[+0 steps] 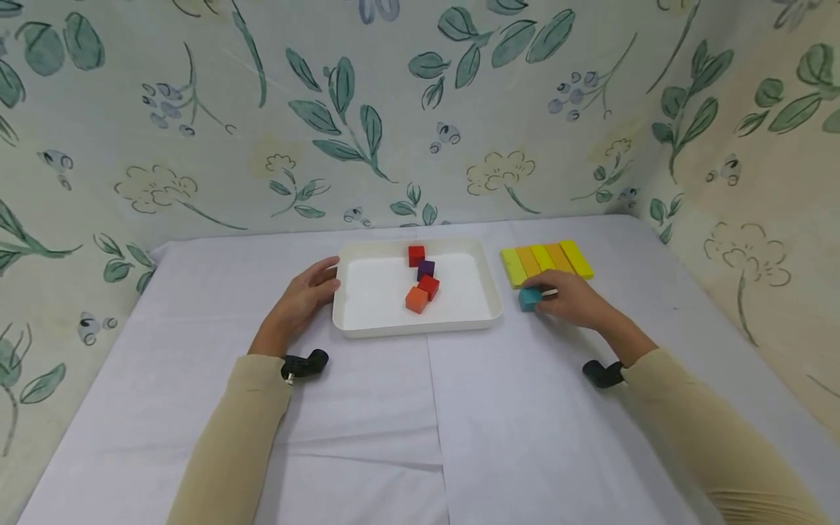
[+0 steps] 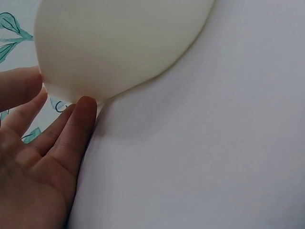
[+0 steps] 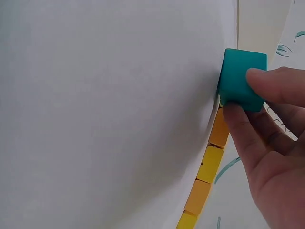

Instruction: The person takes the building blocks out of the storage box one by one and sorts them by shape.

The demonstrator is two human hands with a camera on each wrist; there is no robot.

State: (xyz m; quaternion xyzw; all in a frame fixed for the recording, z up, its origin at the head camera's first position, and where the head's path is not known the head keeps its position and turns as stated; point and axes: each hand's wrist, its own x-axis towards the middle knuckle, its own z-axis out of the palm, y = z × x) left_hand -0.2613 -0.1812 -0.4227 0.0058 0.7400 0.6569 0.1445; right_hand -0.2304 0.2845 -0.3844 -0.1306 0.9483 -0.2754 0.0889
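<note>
White, shallow rectangular tray (image 1: 367, 292), four small cubes inside; my left hand (image 1: 298, 300) touches its left end, fingers loosely extended. Right of it, a row of flat yellow and orange blocks (image 1: 543, 258); at its near edge my right hand (image 1: 574, 300) pinches a teal cube (image 1: 529, 300) between thumb and fingers.

Hands (image 1: 298, 302) well apart, left fingers (image 2: 74, 131) extended, right fingers (image 3: 244, 130) pinching
</note>
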